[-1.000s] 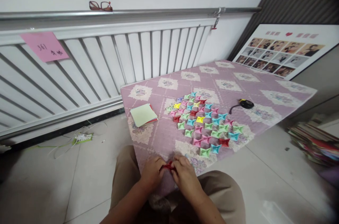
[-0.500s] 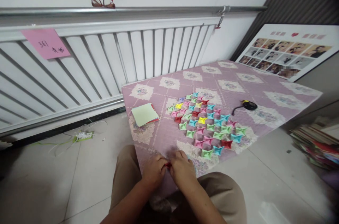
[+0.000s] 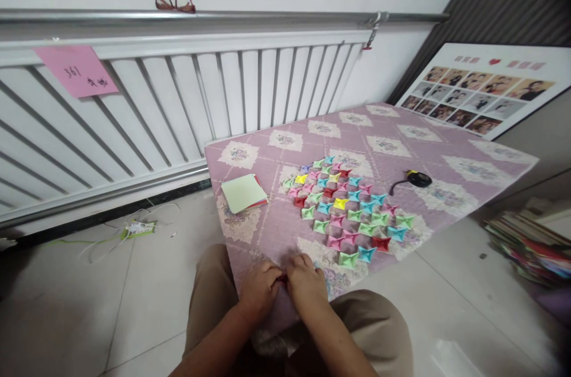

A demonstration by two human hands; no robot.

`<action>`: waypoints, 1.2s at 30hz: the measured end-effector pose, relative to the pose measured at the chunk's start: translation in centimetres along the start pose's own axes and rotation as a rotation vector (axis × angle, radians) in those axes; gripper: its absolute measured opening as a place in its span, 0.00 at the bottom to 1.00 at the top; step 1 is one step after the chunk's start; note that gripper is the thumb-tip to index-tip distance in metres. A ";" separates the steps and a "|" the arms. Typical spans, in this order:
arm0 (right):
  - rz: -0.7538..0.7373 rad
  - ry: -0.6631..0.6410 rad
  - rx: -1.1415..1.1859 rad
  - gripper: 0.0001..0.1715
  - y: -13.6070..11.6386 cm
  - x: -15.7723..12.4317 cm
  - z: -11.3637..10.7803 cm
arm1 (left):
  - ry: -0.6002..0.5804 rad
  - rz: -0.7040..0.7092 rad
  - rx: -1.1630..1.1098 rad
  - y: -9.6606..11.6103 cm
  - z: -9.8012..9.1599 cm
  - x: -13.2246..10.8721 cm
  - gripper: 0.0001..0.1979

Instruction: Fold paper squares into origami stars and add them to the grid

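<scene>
Red paper piece (image 3: 282, 280) — lower centre of the frame, between your two hands at the near corner of the table, mostly covered by fingers; its shape cannot be told.
Your left hand (image 3: 259, 288): fingers bent and drawn together, pinching the piece from the left.
Your right hand (image 3: 307, 283): fingers curled over, clamped on it from the right; fingertips partly hidden.
Folded paper shapes (image 3: 340, 203), many, four-pointed — green, blue, pink, red, yellow; set in slanting rows right of centre.
Paper sheets (image 3: 243, 193), stacked, pale green on top, red edge showing; left of centre.
Black corded item (image 3: 419, 179) with a yellow part; right of the rows.
Patterned tablecloth (image 3: 279, 234), mauve, beneath all these.
Glasses (image 3: 175, 3), upper left, resting on a pipe (image 3: 267, 18).
</scene>
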State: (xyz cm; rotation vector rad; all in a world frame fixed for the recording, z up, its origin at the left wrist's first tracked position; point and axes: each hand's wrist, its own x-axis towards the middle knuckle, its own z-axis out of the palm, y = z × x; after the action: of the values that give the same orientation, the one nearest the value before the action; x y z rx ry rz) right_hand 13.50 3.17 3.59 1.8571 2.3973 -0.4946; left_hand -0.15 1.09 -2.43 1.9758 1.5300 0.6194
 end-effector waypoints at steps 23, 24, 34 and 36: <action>-0.055 0.417 0.602 0.13 7.0 -0.9 4.5 | 0.058 -0.005 0.054 0.4 0.6 -1.0 0.06; -0.062 0.427 0.590 0.13 7.0 -0.6 4.5 | 0.063 -0.002 0.059 0.5 0.7 -1.0 0.06; -0.115 0.590 0.448 0.15 6.8 1.6 5.2 | 0.086 -0.102 -0.037 -0.5 1.2 0.7 0.08; -0.136 0.637 0.345 0.13 7.0 1.7 5.7 | 0.132 -0.114 -0.069 -0.9 0.4 2.0 0.09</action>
State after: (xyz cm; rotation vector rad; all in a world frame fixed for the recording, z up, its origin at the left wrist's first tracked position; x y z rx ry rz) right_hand 18.87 4.63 -3.72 2.2789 3.0163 -0.3844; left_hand -0.01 3.10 -3.31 1.8143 1.6637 0.7566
